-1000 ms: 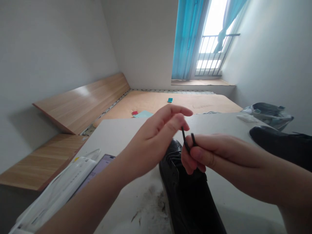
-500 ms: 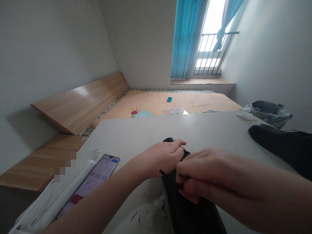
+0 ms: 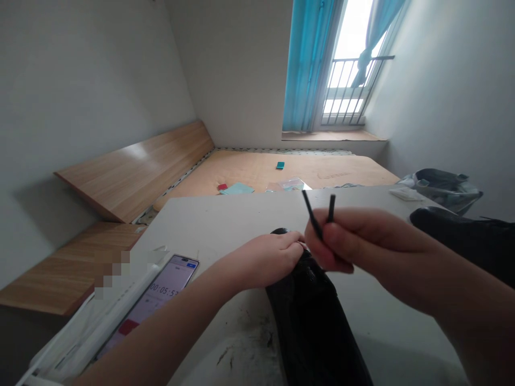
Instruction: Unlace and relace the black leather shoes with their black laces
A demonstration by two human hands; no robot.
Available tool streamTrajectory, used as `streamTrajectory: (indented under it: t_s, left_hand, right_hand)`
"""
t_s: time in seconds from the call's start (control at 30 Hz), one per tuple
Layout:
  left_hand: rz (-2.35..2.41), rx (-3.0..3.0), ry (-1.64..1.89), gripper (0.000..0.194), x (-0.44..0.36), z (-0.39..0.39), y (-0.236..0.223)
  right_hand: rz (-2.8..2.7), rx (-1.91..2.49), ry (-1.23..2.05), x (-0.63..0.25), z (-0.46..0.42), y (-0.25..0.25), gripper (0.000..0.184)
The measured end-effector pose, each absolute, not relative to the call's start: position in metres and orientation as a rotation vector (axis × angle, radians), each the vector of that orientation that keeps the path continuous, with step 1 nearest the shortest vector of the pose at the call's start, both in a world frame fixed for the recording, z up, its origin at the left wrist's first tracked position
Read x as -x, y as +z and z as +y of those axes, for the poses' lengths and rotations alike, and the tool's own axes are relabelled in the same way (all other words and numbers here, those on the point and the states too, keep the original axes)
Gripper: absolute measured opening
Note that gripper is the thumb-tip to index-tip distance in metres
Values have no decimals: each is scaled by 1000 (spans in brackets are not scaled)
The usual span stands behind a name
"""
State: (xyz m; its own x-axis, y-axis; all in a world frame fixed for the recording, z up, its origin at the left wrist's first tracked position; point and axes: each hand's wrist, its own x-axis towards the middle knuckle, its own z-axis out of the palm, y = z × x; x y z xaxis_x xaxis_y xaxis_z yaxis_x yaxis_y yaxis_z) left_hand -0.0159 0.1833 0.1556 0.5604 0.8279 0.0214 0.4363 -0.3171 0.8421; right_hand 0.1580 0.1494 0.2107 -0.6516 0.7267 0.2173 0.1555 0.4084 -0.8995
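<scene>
- Right hand point(image 3: 346, 241) is pinching two thin black shoelace ends point(image 3: 312, 221) between thumb and fingertips, just above the shoe.
- Left hand point(image 3: 270, 260) is pressing on the shoe's top, its fingers held together and curled over the leather.
- Black leather shoe point(image 3: 309, 316) is lying lengthwise on the white surface point(image 3: 225, 225), between both forearms.
- Black smartphone point(image 3: 159, 289) is showing a digital timer just beside the left forearm.
- White plastic packet point(image 3: 96, 316) is lying along the surface's left edge.
- Second black shoe point(image 3: 450, 228) is sitting at the surface's right side, near a grey plastic bag point(image 3: 442, 187).
</scene>
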Motion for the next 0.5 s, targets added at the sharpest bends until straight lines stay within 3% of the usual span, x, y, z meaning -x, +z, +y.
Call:
streamTrajectory:
  t_s: [0.17, 0.37, 0.5]
  left_hand:
    - [1013, -1881, 662, 38, 26, 182, 181]
    - [1075, -2162, 390, 10, 20, 154, 191]
    - [1140, -2185, 432, 35, 6, 153, 180]
  right_hand:
    - [-1921, 748, 1112, -158, 175, 203, 40]
    - [-1670, 825, 1314, -155, 182, 199, 34]
    - [-1591, 853, 1494, -152, 179, 200, 32]
